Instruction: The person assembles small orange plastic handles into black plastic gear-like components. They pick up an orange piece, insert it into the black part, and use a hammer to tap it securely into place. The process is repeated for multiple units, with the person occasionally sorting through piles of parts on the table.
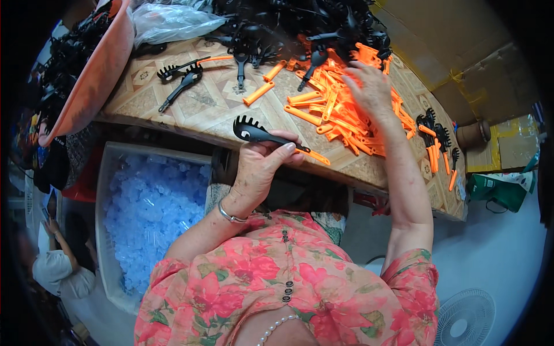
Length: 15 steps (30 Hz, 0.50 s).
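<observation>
In front of my chest, my left hand [259, 170] pinches a black spaghetti server [257, 133] by its neck, the toothed head pointing left. An orange handle piece [314, 155] extends from its other end, past my fingers. My right hand [369, 89] reaches over a heap of orange handle pieces [340, 112] on the table, thumb apart from the fingers. Whether its fingertips touch a piece cannot be made out. Near the heap lie a loose black spoon head [314, 64] and two single orange handle pieces [258, 93].
A large pile of black utensil heads [288, 23] covers the table's far side. Several orange-handled servers [433, 135] lie at the right edge. A pink basin [95, 75] stands at left, above a bin of bluish translucent pieces [156, 213]. Cardboard [461, 52], a fan [467, 317] and another person [60, 268] are around.
</observation>
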### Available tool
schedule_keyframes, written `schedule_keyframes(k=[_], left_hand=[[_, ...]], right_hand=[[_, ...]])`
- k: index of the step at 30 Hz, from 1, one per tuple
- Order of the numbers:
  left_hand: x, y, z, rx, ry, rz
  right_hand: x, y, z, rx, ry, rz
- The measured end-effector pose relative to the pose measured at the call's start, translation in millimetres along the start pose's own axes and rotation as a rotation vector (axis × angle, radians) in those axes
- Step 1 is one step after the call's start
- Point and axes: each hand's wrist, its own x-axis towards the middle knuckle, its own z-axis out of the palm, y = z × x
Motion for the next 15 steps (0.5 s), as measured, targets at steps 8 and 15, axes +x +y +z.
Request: schedule_keyframes(k=[8, 15], left_hand=[[3.6, -3.0, -3.7, 0.0, -0.023, 0.051], [2.9, -0.8, -2.9, 0.021, -0.041, 0.067]], right_hand=[[7.3, 22.2, -20.6, -0.167, 0.147, 0.038], [30.2, -25.1, -0.1, -0.13, -0.071, 0.039]])
